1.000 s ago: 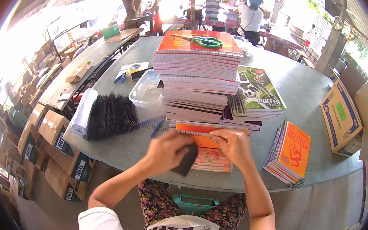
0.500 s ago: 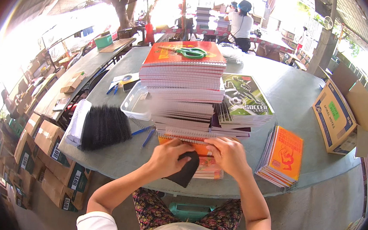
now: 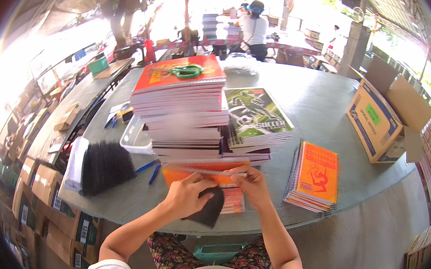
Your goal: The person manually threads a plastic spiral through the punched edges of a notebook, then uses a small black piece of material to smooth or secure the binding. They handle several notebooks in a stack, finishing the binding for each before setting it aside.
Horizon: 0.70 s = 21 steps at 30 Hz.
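Both my hands hold an orange-covered notebook (image 3: 174,175) by its edge, in front of a tall pile of notebooks (image 3: 180,104). My left hand (image 3: 186,195) is closed on its near side, with a dark rounded flat piece (image 3: 208,211) against the palm. I cannot tell what that piece is. My right hand (image 3: 254,187) pinches the notebook's right end; blur hides the exact edge. Under the hands, more printed orange-pink covers (image 3: 233,201) lie on the table. Right of them sits a stack of orange spiral notebooks (image 3: 316,175).
Green-handled scissors (image 3: 187,71) rest on the tall pile. Notebooks with a green soccer cover (image 3: 257,115) stand beside it. To the left are black spiral coils (image 3: 106,169), blue pens (image 3: 145,167) and a clear plastic tub (image 3: 137,137). An open carton (image 3: 378,124) stands at right.
The view has turned rightward, so the table's things sit farther left. The orange notebook's cover is tilted up more, and my right hand's fingers now pinch its right end.
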### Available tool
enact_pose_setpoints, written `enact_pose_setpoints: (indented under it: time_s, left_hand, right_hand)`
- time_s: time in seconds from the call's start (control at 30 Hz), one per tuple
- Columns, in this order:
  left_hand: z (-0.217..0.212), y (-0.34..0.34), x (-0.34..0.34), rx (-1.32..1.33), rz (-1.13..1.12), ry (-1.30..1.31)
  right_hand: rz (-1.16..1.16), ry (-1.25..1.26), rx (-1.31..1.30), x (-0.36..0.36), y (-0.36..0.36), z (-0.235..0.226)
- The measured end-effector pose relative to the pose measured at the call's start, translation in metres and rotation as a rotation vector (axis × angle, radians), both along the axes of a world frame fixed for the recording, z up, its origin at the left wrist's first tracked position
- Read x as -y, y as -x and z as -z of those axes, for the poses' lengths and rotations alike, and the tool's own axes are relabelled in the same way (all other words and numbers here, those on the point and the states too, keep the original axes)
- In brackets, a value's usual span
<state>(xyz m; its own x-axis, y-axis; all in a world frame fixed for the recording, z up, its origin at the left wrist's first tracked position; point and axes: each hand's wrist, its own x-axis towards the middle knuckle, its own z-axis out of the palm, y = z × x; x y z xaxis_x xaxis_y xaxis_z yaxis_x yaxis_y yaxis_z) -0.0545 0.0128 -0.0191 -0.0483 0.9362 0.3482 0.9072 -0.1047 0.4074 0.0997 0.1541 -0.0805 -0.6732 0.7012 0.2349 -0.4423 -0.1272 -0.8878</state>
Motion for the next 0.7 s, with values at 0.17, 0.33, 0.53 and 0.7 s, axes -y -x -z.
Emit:
enact_pose_setpoints:
  time_s: [0.17,0.33,0.53,0.7]
  left_hand:
    - [-0.013,0.002,-0.010,0.078,-0.124,-0.383]
    - [-0.026,-0.013,-0.008,0.093,-0.118,-0.375]
    - [-0.001,-0.024,-0.016,0.030,0.028,-0.192]
    - [-0.011,-0.019,-0.029,-0.061,-0.189,-0.691]
  right_hand:
    - [0.026,-0.107,0.015,0.003,0.001,0.004]
    - [0.038,-0.126,0.129,0.006,-0.007,-0.011]
    - [-0.018,0.044,0.041,0.008,0.000,-0.009]
    - [0.005,0.070,0.072,0.008,-0.001,0.000]
